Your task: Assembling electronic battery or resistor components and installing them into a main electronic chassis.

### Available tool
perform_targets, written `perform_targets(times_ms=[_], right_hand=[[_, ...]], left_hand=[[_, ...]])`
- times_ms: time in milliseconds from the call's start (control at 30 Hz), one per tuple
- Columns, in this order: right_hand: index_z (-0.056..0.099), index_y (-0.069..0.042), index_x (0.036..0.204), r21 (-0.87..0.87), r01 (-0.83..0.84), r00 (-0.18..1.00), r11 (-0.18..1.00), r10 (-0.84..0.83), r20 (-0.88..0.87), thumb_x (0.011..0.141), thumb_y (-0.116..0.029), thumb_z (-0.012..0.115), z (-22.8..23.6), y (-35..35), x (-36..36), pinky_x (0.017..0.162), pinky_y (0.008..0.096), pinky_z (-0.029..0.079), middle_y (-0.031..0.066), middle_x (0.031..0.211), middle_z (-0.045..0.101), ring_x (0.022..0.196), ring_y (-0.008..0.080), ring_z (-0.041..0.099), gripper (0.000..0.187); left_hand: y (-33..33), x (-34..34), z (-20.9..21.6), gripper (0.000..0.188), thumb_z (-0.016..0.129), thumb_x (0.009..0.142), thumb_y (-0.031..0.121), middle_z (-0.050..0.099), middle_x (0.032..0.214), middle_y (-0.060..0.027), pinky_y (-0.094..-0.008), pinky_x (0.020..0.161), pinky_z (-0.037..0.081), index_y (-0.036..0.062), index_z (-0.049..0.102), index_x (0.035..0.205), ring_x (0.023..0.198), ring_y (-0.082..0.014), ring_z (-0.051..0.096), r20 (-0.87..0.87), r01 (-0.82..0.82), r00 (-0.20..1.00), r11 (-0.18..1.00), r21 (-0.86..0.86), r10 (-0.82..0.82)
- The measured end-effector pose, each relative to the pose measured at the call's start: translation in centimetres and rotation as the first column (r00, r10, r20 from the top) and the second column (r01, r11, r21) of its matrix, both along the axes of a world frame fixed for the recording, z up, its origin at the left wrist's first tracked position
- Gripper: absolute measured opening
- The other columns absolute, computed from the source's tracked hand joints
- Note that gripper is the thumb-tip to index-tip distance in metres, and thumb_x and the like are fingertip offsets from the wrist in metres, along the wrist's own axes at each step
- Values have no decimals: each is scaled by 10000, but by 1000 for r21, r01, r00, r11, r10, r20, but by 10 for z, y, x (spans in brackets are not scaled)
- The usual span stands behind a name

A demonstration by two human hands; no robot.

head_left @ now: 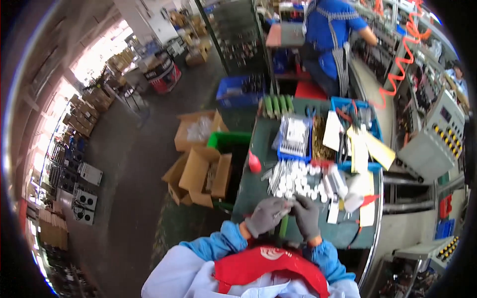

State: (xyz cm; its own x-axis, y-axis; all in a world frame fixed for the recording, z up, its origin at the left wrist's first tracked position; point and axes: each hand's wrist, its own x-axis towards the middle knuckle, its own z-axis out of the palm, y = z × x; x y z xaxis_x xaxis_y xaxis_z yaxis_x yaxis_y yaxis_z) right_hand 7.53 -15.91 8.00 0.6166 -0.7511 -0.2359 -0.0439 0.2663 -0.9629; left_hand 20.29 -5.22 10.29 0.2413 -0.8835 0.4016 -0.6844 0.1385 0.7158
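Two gloved hands, grey, at the near edge of a green worktable: left hand and right hand, fingers curled inward, fingertips close together, presumably to steady something small; whether either grips a piece, cannot tell.

One heap of white pieces, just beyond the fingers, probably kept there for short reach. Appearance: slim, pale rods lying roughly parallel at left, rounded white ends clustered at right, matt, loosely spread.

One red squeeze bottle, left of the heap, apart from it.

One blue tray, farther back, bagged parts in it, likely to keep them sorted.

One blue bin, right of the tray.

One co-worker, blue shirt, farthest.
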Motion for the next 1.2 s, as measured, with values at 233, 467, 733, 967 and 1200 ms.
perform_targets(times_ms=[233,467,733,967,1200], right_hand=[[584,35,1234,292,-242,964,925,195,180,916,-118,585,22,-14,6,726,304,564,113,1041,668,857,189,669,353],[571,13,1166,441,-176,966,880,68,250,951,-153,515,15,-12,9,636,281,507,74,911,637,740,163,627,277],[594,-29,1017,554,-441,867,706,177,465,919,-199,529,-21,3,1,563,249,409,21,738,556,627,134,513,207],[505,-107,832,511,-460,880,726,295,372,967,-256,544,-42,-5,20,505,232,350,-10,653,480,565,95,452,205],[590,-66,904,519,-397,870,757,491,-52,949,-267,606,-43,44,22,496,218,379,-2,700,563,550,82,483,207]], left_hand=[[-2,13,7,244,674,846,101,643,999,-93,-382,797,510,112,695,1089,961,-272,616,186,-92,977,994,-65,103],[-2,11,15,216,658,876,122,646,1068,-100,-324,850,513,107,708,1086,1008,-242,633,-173,-76,982,997,-11,73],[24,0,8,476,652,862,170,646,1031,-59,-299,860,484,-18,517,1278,946,-130,601,-869,125,495,988,85,12],[66,28,30,457,671,715,39,637,924,-119,-303,746,536,-8,547,1153,839,-197,642,-970,412,218,891,189,105],[132,25,24,311,579,883,126,661,973,-108,-313,779,530,7,601,1169,863,-191,661,-729,373,626,714,592,277]])
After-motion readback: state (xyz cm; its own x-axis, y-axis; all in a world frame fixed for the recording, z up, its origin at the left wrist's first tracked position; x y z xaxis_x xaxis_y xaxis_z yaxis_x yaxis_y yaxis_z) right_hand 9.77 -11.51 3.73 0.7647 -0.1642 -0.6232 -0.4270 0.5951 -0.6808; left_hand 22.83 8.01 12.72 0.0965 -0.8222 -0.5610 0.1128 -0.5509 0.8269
